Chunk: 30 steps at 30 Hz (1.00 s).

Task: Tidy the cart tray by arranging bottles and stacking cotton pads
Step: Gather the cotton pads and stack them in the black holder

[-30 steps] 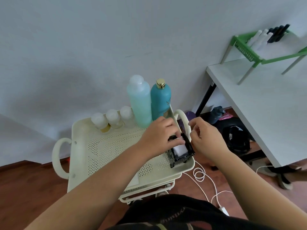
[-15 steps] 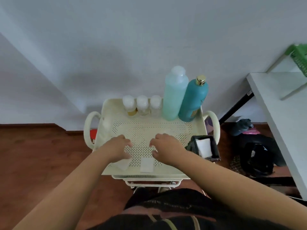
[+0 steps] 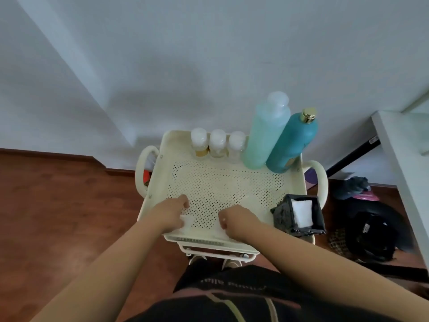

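Observation:
The cream perforated cart tray (image 3: 232, 182) holds three small bottles (image 3: 218, 144) in a row at its back left. Beside them stand a tall pale green bottle (image 3: 267, 133) and a teal bottle (image 3: 293, 142) with a gold cap. A black box (image 3: 282, 213) with white cotton pads (image 3: 301, 212) in it sits at the front right corner. At the tray's front left, my left hand (image 3: 170, 213) pinches a white cotton pad (image 3: 186, 220). My right hand (image 3: 236, 219) is curled at the front middle over another cotton pad (image 3: 220, 234). A third pad (image 3: 249, 198) lies flat just beyond it.
The cart stands against a white wall on a wooden floor (image 3: 58, 205). A white table (image 3: 404, 159) is at the right, with dark bags (image 3: 371, 233) on the floor under it. The cart's handles (image 3: 321, 180) stick out on both sides.
Both hands left the black box at the right and came to the tray's front edge. They now close on the loose pads there. The view swung left and down.

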Tool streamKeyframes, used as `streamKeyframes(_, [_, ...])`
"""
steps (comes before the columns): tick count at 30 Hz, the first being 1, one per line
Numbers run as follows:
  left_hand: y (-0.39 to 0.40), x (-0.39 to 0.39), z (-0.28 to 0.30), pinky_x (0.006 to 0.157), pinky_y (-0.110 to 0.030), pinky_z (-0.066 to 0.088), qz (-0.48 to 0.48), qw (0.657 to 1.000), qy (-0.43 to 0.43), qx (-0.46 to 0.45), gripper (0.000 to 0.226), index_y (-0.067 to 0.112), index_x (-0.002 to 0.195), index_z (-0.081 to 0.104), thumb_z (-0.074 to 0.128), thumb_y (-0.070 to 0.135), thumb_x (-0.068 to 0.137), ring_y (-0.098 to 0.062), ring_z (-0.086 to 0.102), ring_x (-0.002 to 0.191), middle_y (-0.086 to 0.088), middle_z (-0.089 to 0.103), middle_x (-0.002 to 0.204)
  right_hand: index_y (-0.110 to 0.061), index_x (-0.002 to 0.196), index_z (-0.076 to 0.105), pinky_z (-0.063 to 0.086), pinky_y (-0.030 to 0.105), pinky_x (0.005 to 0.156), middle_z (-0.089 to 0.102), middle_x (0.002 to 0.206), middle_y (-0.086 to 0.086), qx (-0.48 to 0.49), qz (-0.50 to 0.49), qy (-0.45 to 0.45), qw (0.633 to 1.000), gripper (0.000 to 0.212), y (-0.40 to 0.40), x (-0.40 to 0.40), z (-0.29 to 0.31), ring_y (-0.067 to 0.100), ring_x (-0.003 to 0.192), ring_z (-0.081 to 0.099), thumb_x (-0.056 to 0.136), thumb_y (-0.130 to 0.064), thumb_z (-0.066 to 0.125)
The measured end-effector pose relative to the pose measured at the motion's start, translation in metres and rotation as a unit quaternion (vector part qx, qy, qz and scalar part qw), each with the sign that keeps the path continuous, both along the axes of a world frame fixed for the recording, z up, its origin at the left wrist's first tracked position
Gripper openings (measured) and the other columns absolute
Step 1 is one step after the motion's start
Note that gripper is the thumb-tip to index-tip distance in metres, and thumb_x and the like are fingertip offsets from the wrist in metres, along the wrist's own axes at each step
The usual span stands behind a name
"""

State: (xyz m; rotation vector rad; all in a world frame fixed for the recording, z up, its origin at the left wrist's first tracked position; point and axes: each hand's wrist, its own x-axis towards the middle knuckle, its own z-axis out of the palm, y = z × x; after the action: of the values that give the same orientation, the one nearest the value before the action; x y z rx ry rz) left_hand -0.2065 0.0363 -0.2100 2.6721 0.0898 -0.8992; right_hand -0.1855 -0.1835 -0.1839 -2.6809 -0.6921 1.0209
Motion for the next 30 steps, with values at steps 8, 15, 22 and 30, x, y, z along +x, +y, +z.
streamKeyframes(8, [-0.040, 0.036, 0.034, 0.057, -0.024, 0.044, 0.009, 0.989, -0.024, -0.145, 0.008, 0.025, 0.086, 0.068, 0.063, 0.031, 0.086, -0.012, 0.059, 0.071, 0.012, 0.063, 0.087, -0.034, 0.095, 0.057, 0.048, 0.024, 0.068, 0.066, 0.090, -0.015, 0.152, -0.143, -0.105, 0.972, 0.021, -0.100, 0.019, 0.108, 0.007, 0.076, 0.060, 0.085, -0.016, 0.060])
streamKeyframes(15, [-0.105, 0.061, 0.068, 0.063, -0.022, 0.043, -0.051, 0.975, -0.038, -0.212, 0.006, 0.036, 0.090, 0.069, 0.064, 0.037, 0.088, -0.003, 0.061, 0.080, 0.019, 0.065, 0.092, -0.033, 0.098, 0.062, 0.049, 0.028, 0.077, 0.066, 0.092, -0.014, 0.039, -0.142, -0.109, 0.983, 0.019, -0.176, 0.027, 0.120, 0.003, 0.077, 0.057, 0.086, -0.019, 0.060])
streamKeyframes(22, [-0.129, 0.065, 0.093, 0.059, -0.020, 0.045, -0.068, 0.965, -0.054, -0.246, 0.008, 0.032, 0.089, 0.073, 0.065, 0.035, 0.087, -0.001, 0.060, 0.070, 0.019, 0.066, 0.084, -0.029, 0.104, 0.061, 0.049, 0.039, 0.081, 0.063, 0.100, -0.007, -0.016, -0.075, -0.183, 0.980, 0.021, -0.163, 0.023, 0.103, 0.020, 0.098, 0.055, 0.085, -0.022, 0.058])
streamKeyframes(30, [-0.130, 0.064, 0.106, 0.058, -0.021, 0.041, -0.044, 0.959, -0.067, -0.271, 0.006, 0.033, 0.091, 0.072, 0.068, 0.035, 0.086, 0.007, 0.054, 0.056, 0.015, 0.067, 0.077, -0.038, 0.091, 0.070, 0.039, 0.035, 0.093, 0.045, 0.122, -0.004, 0.009, -0.096, -0.233, 0.968, 0.018, -0.163, 0.006, 0.090, 0.022, 0.098, 0.041, 0.078, -0.048, 0.063])
